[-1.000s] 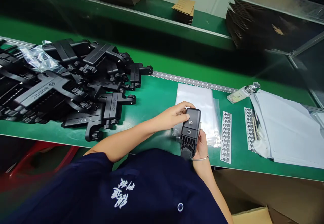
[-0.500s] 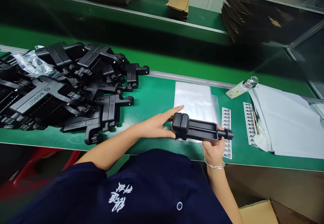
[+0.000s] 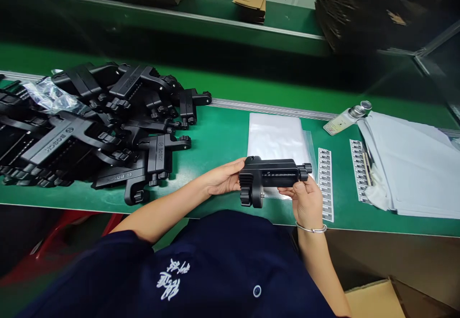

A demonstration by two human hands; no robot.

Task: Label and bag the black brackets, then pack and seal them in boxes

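I hold a black plastic part (image 3: 270, 178) level above the green table's near edge, in front of my body. My left hand (image 3: 223, 179) grips its thick left end, fingers curled round it. My right hand (image 3: 306, 198) pinches its narrower right end from below, thumb on the side. A bracelet sits on my right wrist. Just behind the part lies a stack of clear plastic bags (image 3: 276, 138) flat on the table.
A large pile of the same black parts (image 3: 97, 121) covers the table's left side, with a crumpled clear bag (image 3: 50, 95) on it. Label strips (image 3: 325, 184), a small bottle (image 3: 347, 117) and white sheets (image 3: 409, 164) lie right. Cardboard stacks (image 3: 359, 16) sit behind.
The black part has been turned in my hands, from standing on end to lying level, then rolled about its long axis. My left hand went from flat beside it to gripping its end.
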